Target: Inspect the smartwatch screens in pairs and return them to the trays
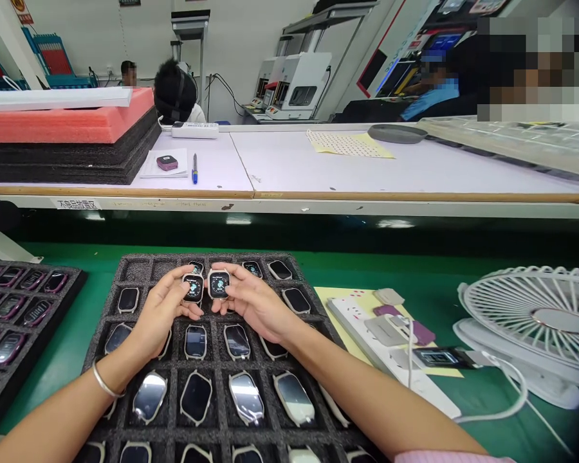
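Two smartwatch bodies without straps are held side by side over a black foam tray (pixel 171 357). My left hand (pixel 161 308) is closed round the left smartwatch (pixel 193 288), thumb at its edge. The right smartwatch (pixel 219 284) sits in my right hand (pixel 253 299), fingers behind it and thumb on its lower right side. Both screens are lit with a dial and a small bluish picture. Below them, the tray's compartments hold several more silver-framed smartwatches (pixel 195 341), mostly dark-screened. A lit watch (pixel 252 268) lies in the back row. My forearms cover some compartments.
Left stands another foam tray (pixel 53 321) of purple-framed watches. To the right are a white power strip (pixel 352 321), a cable with a small display (pixel 441 357) and a white fan (pixel 535 321). A shelf (pixel 294 173) crosses behind, bearing foam sheets (pixel 120 145). People sit beyond.
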